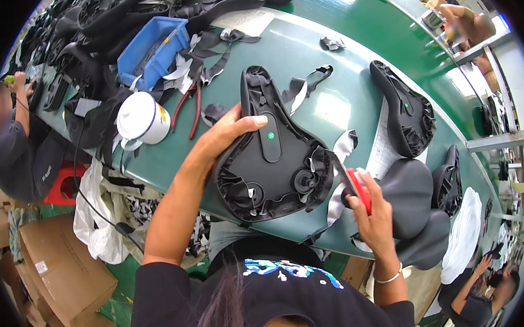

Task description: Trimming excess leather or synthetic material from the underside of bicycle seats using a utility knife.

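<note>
A black bicycle saddle (pixel 272 178) lies underside up at the table's near edge, its nose pointing away from me. My left hand (pixel 227 129) grips it at the left of the nose, thumb laid across the underside. In my right hand (pixel 373 216) is a red-handled knife (pixel 358 190), fingers closed around the handle. Its grey blade reaches the saddle's right rear edge, where the cover material is bunched. A curled strip of cover material (pixel 336 207) hangs beside that edge. Whether it is still joined to the saddle I cannot tell.
A white enamel mug (pixel 143 118), red-handled pliers (pixel 194 110) and a blue bin (pixel 153 50) stand left, near piled black saddles. Scraps lie beyond my saddle. More saddles (pixel 403 110) are at the right, one on paper. Cardboard boxes (pixel 67 265) are at lower left. Other people work around.
</note>
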Demonstrator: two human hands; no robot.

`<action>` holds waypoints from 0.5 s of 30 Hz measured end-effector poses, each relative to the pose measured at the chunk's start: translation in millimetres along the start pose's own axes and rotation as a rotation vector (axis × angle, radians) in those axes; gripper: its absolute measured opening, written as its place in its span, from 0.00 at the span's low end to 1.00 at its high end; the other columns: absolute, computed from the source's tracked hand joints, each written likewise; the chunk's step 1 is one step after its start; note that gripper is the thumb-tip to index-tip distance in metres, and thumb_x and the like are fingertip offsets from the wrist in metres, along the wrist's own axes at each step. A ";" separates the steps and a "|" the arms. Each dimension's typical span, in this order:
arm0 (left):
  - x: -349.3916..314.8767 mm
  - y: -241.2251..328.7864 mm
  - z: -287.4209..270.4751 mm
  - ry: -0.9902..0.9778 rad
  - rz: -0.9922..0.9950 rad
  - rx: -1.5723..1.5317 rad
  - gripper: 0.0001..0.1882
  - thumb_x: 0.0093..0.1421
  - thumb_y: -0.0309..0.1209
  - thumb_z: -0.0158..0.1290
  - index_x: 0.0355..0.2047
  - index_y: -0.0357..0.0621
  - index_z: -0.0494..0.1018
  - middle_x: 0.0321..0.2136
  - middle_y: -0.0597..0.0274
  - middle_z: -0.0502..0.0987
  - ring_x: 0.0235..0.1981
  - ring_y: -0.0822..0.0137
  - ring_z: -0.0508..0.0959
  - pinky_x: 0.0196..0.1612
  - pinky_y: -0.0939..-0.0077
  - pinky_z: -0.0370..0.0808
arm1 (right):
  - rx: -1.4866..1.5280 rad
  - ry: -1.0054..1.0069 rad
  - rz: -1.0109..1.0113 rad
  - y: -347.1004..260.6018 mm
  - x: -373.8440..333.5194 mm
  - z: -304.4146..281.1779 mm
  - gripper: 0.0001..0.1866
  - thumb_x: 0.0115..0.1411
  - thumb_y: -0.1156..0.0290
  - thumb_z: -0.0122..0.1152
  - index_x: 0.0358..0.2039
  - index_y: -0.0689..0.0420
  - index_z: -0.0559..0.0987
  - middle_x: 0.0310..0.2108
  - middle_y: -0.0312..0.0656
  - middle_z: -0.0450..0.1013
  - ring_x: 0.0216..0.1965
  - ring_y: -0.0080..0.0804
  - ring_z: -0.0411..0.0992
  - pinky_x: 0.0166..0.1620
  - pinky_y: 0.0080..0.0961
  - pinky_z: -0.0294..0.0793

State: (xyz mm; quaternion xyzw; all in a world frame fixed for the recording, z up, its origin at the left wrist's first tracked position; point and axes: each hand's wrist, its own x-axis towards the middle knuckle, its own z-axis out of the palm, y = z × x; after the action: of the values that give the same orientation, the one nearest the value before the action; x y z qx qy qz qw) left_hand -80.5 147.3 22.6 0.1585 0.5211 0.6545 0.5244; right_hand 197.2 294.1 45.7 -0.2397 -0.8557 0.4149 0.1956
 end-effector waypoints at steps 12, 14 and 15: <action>-3.0 19.4 -1.5 -0.042 0.080 0.393 0.26 0.47 0.37 0.58 0.44 0.33 0.69 0.34 0.59 0.73 0.31 0.72 0.73 0.35 0.79 0.73 | -0.655 -0.393 -0.347 5.2 13.2 -3.6 0.34 0.54 0.76 0.54 0.62 0.42 0.62 0.22 0.45 0.65 0.19 0.43 0.68 0.21 0.37 0.68; -14.5 11.4 -8.6 0.085 0.041 0.325 0.24 0.47 0.37 0.58 0.41 0.34 0.70 0.32 0.61 0.72 0.30 0.72 0.72 0.34 0.79 0.71 | -0.620 -0.341 -0.217 5.6 -13.4 14.9 0.34 0.54 0.75 0.55 0.62 0.45 0.61 0.22 0.46 0.64 0.18 0.45 0.68 0.21 0.38 0.68; -19.9 5.5 -13.0 0.145 0.015 0.365 0.22 0.47 0.37 0.57 0.39 0.35 0.70 0.30 0.63 0.71 0.30 0.73 0.72 0.33 0.80 0.70 | -0.590 -0.300 -0.203 2.5 -24.3 22.9 0.35 0.54 0.75 0.56 0.63 0.48 0.59 0.22 0.47 0.65 0.18 0.46 0.68 0.21 0.39 0.68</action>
State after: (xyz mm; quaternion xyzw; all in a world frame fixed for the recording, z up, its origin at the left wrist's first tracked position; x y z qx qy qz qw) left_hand -85.3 124.2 28.8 0.2071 0.6665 0.5626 0.4430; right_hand 205.2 267.5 27.1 -0.1360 -0.9774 0.1589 0.0302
